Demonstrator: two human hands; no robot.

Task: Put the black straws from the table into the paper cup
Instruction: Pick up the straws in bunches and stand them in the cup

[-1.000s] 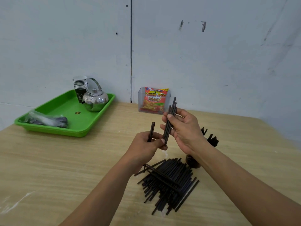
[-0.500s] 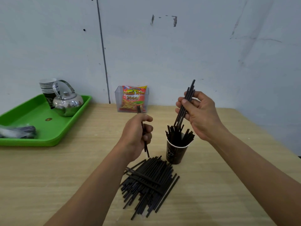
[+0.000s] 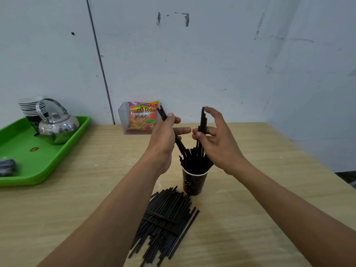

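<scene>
A dark paper cup [image 3: 195, 182] stands mid-table with several black straws sticking out of it. A pile of black straws [image 3: 165, 218] lies on the table just in front of the cup. My left hand [image 3: 165, 135] grips a few straws slanted down, their lower ends at the cup's mouth. My right hand [image 3: 217, 139] is to the right above the cup. It pinches an upright bundle of straws [image 3: 202, 122] loosely between thumb and fingers. The index finger is lifted off, and the bundle's lower ends are in the cup.
A green tray [image 3: 63, 151] at the left holds a steel kettle [image 3: 57, 128], a stack of paper cups [image 3: 31, 108] and a plastic-wrapped bundle [image 3: 7, 166]. A clear box with a snack bag [image 3: 142, 116] stands against the wall. The table's right edge is close.
The right hand has lowered its bundle into the cup and loosened its fingers. The left hand has moved right and up, bringing its straws to the cup's mouth.
</scene>
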